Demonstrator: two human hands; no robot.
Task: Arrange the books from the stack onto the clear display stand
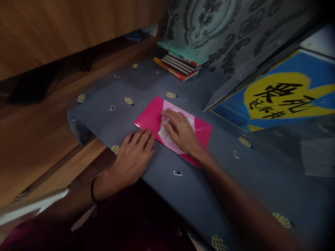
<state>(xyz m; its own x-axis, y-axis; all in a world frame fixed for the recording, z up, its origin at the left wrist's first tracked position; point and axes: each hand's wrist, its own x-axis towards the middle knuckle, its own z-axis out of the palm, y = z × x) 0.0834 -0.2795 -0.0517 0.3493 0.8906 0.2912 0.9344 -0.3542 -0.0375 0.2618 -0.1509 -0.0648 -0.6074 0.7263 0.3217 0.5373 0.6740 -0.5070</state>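
Note:
A glossy bright pink booklet (150, 113) lies flat on the cloth-covered table. Its middle band is paler pink, with a whitish patch of print (164, 131) partly hidden under my fingers. My right hand (181, 130) rests on that band, thumb apart from the slightly curved fingers, gripping nothing that I can see. Palm down at the near table edge, my left hand (134, 153) has its fingers stretched out, their tips close to the booklet's lower left side. Whether they touch it I cannot tell.
A stack of books (180, 62) stands at the back against the patterned wall (206, 24). To the right leans a blue and yellow panel with black characters (282, 94). Wooden cabinetry (78, 28) borders the left. The grey patterned tablecloth (146, 82) hangs over the table's edge.

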